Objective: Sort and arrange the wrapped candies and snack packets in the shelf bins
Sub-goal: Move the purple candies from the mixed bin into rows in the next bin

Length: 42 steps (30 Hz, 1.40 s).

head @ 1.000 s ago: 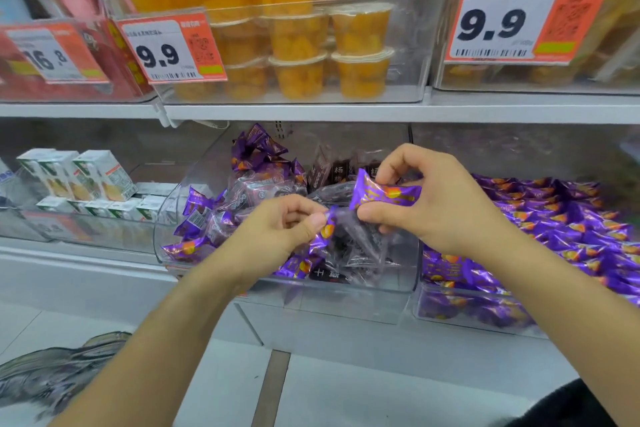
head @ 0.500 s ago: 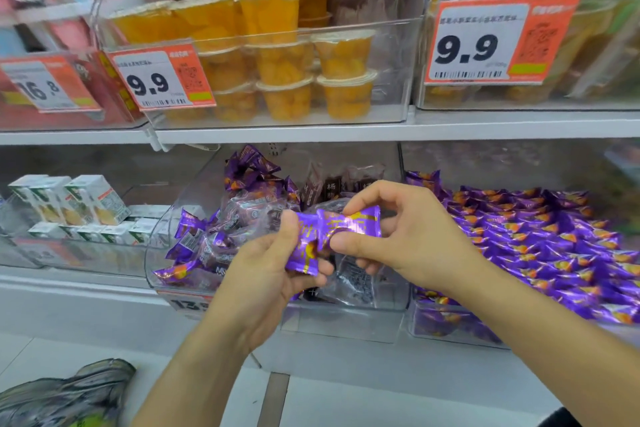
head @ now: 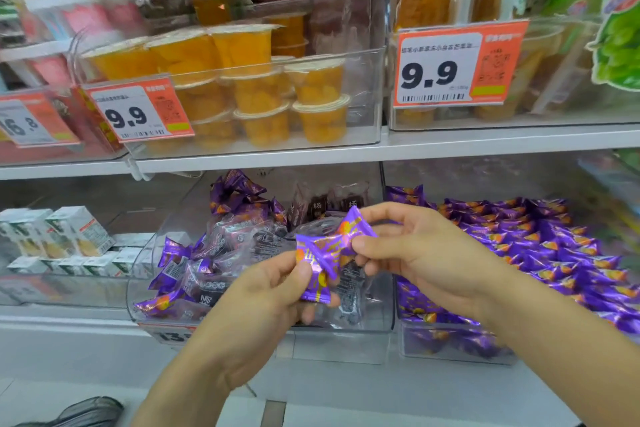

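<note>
Both hands hold purple wrapped candies in front of the middle clear bin (head: pixel 388 288) on the lower shelf. My left hand (head: pixel 266 302) grips purple candies (head: pixel 317 288) from below. My right hand (head: pixel 415 253) pinches another purple candy (head: pixel 346 232) at its right end, just above the left hand's ones. The middle bin holds mixed purple candies (head: pixel 239 198) and dark clear-wrapped snack packets (head: pixel 242 239). The bin on the right (head: pixel 450 347) is filled with rows of the same purple candies (head: pixel 554 253).
White small cartons (head: pixel 72 236) sit in the lower left bin. The upper shelf (head: pixel 346 149) carries orange fruit jelly cups (head: pixel 256 94) in a clear bin, with orange 9.9 price tags (head: pixel 457 66). A dark object (head: pixel 83 409) lies on the floor at bottom left.
My hands have lifted out of the middle bin with the purple candies and come closer together. The view has tilted upward, showing more of the upper shelf.
</note>
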Tool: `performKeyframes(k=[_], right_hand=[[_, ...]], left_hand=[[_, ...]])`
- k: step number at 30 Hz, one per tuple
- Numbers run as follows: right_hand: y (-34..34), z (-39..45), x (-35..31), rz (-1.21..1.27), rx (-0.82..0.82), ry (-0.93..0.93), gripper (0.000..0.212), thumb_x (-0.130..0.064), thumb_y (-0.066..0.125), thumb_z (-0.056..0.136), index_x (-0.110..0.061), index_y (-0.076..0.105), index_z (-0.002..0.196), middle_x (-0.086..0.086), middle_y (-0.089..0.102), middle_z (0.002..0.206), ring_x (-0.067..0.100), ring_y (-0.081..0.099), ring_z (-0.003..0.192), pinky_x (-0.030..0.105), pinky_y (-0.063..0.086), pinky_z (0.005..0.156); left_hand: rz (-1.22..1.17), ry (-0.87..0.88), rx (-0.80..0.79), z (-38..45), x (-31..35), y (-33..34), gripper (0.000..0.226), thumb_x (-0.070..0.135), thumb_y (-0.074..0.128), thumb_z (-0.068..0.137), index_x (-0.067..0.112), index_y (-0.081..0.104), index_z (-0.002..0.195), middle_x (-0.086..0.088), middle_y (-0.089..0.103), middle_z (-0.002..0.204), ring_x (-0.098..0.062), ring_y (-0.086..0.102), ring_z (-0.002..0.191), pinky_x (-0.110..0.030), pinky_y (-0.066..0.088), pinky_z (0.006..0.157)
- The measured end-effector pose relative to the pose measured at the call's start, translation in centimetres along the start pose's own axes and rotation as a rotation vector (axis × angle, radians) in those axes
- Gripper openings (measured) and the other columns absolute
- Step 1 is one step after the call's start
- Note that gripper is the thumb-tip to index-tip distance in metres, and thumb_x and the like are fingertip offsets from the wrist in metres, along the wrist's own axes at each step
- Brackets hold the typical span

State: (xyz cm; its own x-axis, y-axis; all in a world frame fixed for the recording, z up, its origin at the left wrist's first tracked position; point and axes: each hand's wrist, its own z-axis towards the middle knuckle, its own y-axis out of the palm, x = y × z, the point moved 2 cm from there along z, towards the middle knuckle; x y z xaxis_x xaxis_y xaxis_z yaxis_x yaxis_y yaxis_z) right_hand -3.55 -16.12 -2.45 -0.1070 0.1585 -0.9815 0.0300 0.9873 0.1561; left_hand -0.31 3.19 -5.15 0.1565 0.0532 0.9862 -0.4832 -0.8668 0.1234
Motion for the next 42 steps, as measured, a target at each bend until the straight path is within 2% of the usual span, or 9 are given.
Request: performKeyframes(k=[8,15,17,19,22,25,28,35,42], right_hand=[[-1.6,-0.4,-1.4,0.03,0.007,0.03,0.024,0.0,0.058,0.095,-0.013,0.068,0.112,0.013,0.071,0.09,0.024,0.065,0.079,0.042,0.06,0.082],[-1.7,-0.4,-1.3,-0.104,0.083,0.023,0.018,0.001,0.063,0.086,-0.007,0.066,0.101,0.007,0.065,0.077,0.019,0.054,0.071,0.029,0.045,0.07],[-1.6,-0.6,-1.4,-0.089,0.057,-0.002,0.013,0.001,0.064,0.087,-0.008,0.069,0.096,0.009,0.067,0.079,0.017,0.057,0.07,0.026,0.048,0.069],[-1.5,-0.7,-1.4,-0.063,0.031,-0.024,0.014,-0.003,0.064,0.09,-0.01,0.072,0.1,0.014,0.071,0.086,0.018,0.062,0.074,0.03,0.053,0.073],[-1.5,-0.8,-1.3,-0.091,0.005,-0.057,0.019,-0.014,0.069,0.09,-0.014,0.074,0.108,0.019,0.074,0.097,0.019,0.067,0.08,0.03,0.058,0.079],[-1.6,-0.8,-1.3,-0.125,0.03,-0.108,0.033,-0.027,0.079,0.071,-0.011,0.074,0.1,0.011,0.076,0.087,0.014,0.069,0.076,0.021,0.055,0.073],[-1.7,-0.9,-1.2,-0.158,0.049,-0.166,0.036,-0.033,0.081,0.061,-0.009,0.073,0.087,0.007,0.076,0.08,0.014,0.07,0.074,0.024,0.056,0.075],[-1.0,-1.3,-1.2,-0.383,0.056,-0.338,0.028,-0.036,0.084,0.064,-0.015,0.078,0.082,0.0,0.076,0.079,0.016,0.071,0.074,0.03,0.059,0.073],[-1.3,-1.3,-1.8,-0.611,0.056,-0.426,0.045,-0.062,0.075,0.057,-0.032,0.074,0.09,-0.024,0.068,0.087,-0.001,0.063,0.076,0.013,0.048,0.07]], left_hand=[[0.078,0.027,0.095,0.0,0.9,0.2,0.038,0.031,0.073,0.079,-0.001,0.065,0.099,-0.024,0.072,0.094,-0.026,0.056,0.066,-0.021,0.036,0.046],[-0.11,-0.103,0.105,0.0,1.7,1.2,0.029,0.036,0.067,0.076,0.008,0.073,0.08,-0.014,0.062,0.078,-0.018,0.05,0.056,-0.032,0.038,0.061],[-0.119,-0.095,0.116,0.2,1.5,1.3,0.029,0.032,0.064,0.08,0.005,0.075,0.075,-0.015,0.066,0.079,-0.02,0.057,0.065,-0.037,0.048,0.071],[-0.125,-0.089,0.13,0.4,1.4,1.4,0.029,0.024,0.063,0.081,-0.002,0.078,0.082,-0.02,0.073,0.092,-0.024,0.069,0.077,-0.04,0.06,0.081],[-0.107,-0.088,0.142,0.6,1.5,1.5,0.029,0.02,0.063,0.079,-0.001,0.078,0.091,-0.024,0.073,0.095,-0.027,0.073,0.078,-0.034,0.062,0.071],[-0.004,-0.068,0.148,0.6,1.5,1.9,0.032,0.032,0.064,0.077,0.005,0.079,0.087,-0.021,0.074,0.088,-0.024,0.072,0.07,-0.028,0.06,0.061],[-0.027,-0.047,0.168,0.6,1.5,2.6,0.04,0.038,0.06,0.081,0.003,0.079,0.078,-0.019,0.073,0.08,-0.022,0.071,0.064,-0.026,0.06,0.058],[-0.199,-0.091,0.07,0.5,2.0,3.9,0.06,0.043,0.043,0.098,-0.01,0.068,0.11,-0.027,0.07,0.109,-0.036,0.068,0.107,-0.044,0.056,0.091],[-0.054,0.075,0.037,0.1,1.5,4.5,0.046,0.03,0.047,0.093,-0.007,0.068,0.111,-0.019,0.073,0.108,-0.031,0.069,0.107,-0.041,0.055,0.095]])
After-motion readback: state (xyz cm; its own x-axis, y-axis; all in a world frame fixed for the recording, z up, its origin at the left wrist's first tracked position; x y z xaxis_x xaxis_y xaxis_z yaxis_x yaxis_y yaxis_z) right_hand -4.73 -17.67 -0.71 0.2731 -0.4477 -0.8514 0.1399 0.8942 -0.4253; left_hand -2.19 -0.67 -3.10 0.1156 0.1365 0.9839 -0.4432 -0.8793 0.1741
